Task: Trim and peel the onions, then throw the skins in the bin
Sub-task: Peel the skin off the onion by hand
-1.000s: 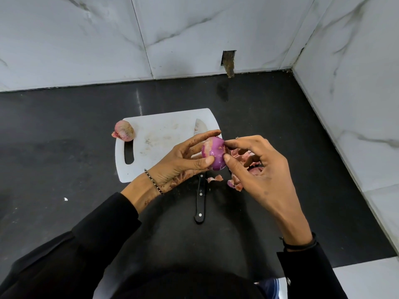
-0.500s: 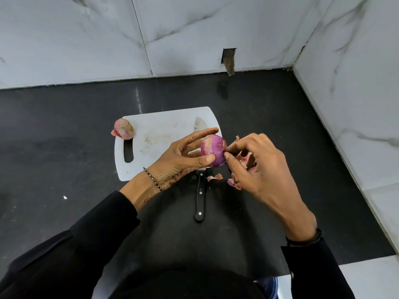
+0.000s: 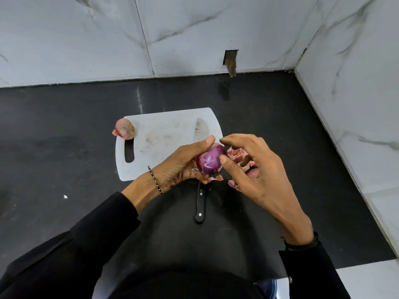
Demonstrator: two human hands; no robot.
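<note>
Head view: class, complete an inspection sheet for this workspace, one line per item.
Surface: black counter, white cutting board on it.
Job's things: purple onion held up; unpeeled onion at the board's left corner; knife across the board's near edge.
Clutter: skins beside the board; white speck.
Hands: left hand grips the purple onion; right hand touches it with the thumb.
Cables: nothing seen.
Surroundings: marble wall with a hole; no bin seen.
</note>
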